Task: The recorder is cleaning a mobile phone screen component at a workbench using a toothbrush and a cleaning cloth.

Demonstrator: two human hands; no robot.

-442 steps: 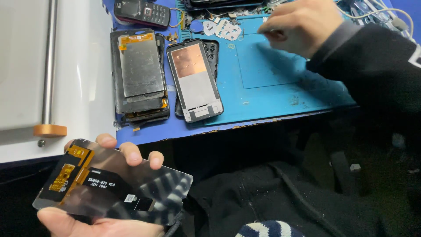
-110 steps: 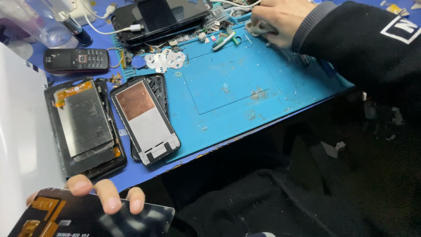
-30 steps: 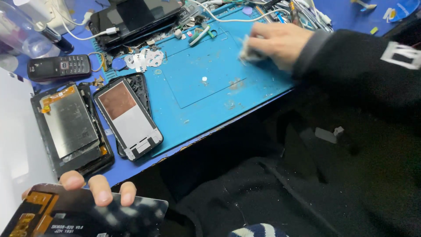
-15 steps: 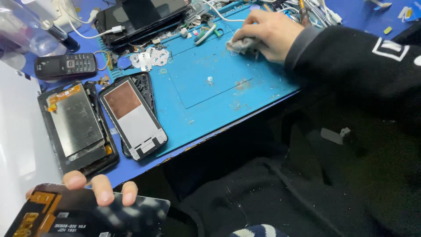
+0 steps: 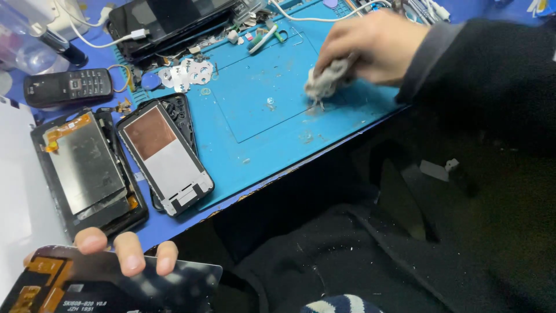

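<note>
My left hand (image 5: 124,255) grips a dark display panel (image 5: 110,287) with orange flex cable at the bottom left, below the table edge. My right hand (image 5: 370,46) presses a small grey crumpled cloth (image 5: 325,80) onto the blue work mat (image 5: 260,116) at the upper right. On the mat's left side lie an opened phone frame with a copper and silver plate (image 5: 165,156) and, beside it, a second opened black phone body with a grey shield (image 5: 87,168).
A black keypad phone (image 5: 68,87) lies at the upper left. A large dark device with a white cable (image 5: 168,20) sits at the back. Small white round parts (image 5: 185,74), screws and tweezers scatter along the mat's far edge. A white surface (image 5: 17,203) borders the left.
My right hand has come down from the mat's far edge toward its middle, rubbing the cloth over the mat. The left hand keeps holding the panel.
</note>
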